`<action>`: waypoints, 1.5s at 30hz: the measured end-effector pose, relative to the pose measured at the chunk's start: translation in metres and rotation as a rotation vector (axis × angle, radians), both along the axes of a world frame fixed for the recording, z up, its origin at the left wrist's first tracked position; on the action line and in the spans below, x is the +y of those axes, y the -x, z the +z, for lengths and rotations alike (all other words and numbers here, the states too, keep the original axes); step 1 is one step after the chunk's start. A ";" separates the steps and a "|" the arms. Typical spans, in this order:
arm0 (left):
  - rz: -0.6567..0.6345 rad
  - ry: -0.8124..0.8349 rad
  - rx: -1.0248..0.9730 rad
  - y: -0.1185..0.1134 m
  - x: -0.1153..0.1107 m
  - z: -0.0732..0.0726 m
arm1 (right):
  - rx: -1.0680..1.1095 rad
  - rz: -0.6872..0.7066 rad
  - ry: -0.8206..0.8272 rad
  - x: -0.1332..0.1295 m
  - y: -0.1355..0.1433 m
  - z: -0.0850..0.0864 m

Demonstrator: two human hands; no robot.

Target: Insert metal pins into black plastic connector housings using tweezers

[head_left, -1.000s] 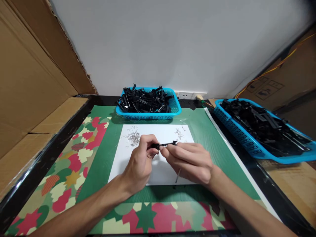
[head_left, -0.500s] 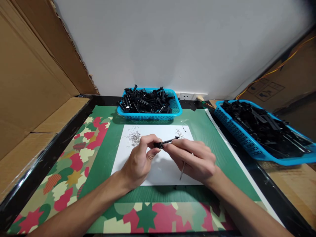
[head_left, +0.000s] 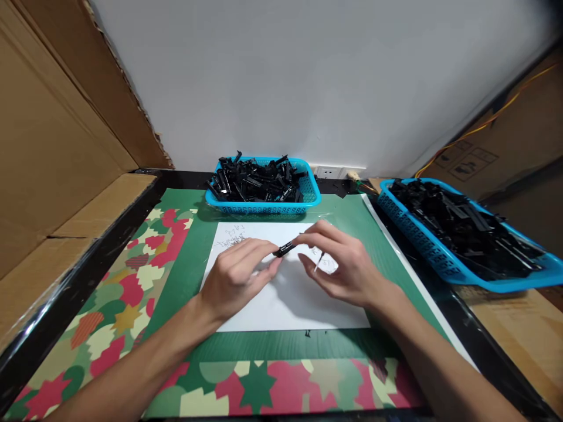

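Above the white paper (head_left: 264,310), my left hand (head_left: 240,272) pinches one end of a small, narrow black plastic part (head_left: 287,248) between thumb and fingers. The part tilts up to the right. My right hand (head_left: 345,264) is at its other end, with the index fingertip at or touching it and the thumb held apart below. A thin pale rod with a dark end (head_left: 319,261) lies within the curled right fingers; its kind is unclear. Behind my left hand, a heap of small thin metal pieces (head_left: 233,237) is partly hidden. More small pieces (head_left: 328,265) show behind my right hand.
A blue basket (head_left: 264,207) full of black plastic parts stands at the back by the wall. Another blue basket (head_left: 422,255) of black parts is on the right. Tiny black bits (head_left: 308,333) lie below the paper. Cardboard (head_left: 57,117) borders the left side.
My right hand has opened from its close grip at the part, its thumb now apart and its fingers raised. The rod has swung up between the fingers. My left hand still pinches the part.
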State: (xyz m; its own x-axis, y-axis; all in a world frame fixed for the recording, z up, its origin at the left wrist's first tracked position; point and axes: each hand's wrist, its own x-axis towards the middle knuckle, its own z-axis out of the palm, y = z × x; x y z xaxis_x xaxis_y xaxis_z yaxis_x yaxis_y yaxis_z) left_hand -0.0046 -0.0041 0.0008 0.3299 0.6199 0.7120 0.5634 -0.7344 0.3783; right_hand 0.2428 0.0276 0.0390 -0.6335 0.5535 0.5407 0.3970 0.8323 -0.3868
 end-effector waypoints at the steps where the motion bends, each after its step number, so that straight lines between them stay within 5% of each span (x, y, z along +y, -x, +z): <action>1: 0.021 0.036 -0.009 0.000 0.000 -0.002 | 0.009 -0.006 0.081 0.002 -0.001 0.002; 4: 0.062 0.121 0.003 0.000 0.001 -0.006 | -0.011 -0.043 0.167 0.008 -0.004 0.001; 10: 0.070 0.183 0.059 -0.005 0.002 -0.009 | -0.115 -0.054 0.057 0.021 -0.006 -0.015; 15: 0.037 0.180 0.066 -0.005 0.002 -0.008 | 0.089 -0.187 0.009 0.019 -0.004 -0.014; 19: 0.000 0.155 0.081 -0.005 0.001 -0.010 | 0.467 -0.275 0.315 0.006 0.016 -0.016; 23: -0.016 0.149 0.108 -0.006 0.001 -0.011 | 0.739 -0.192 0.595 -0.003 0.039 -0.021; 31: -0.022 0.133 0.139 -0.006 0.000 -0.007 | 0.685 -0.276 0.607 0.003 0.038 -0.030; 45: -0.021 0.131 0.125 -0.005 0.001 -0.011 | 0.455 -0.159 0.512 0.009 0.026 -0.029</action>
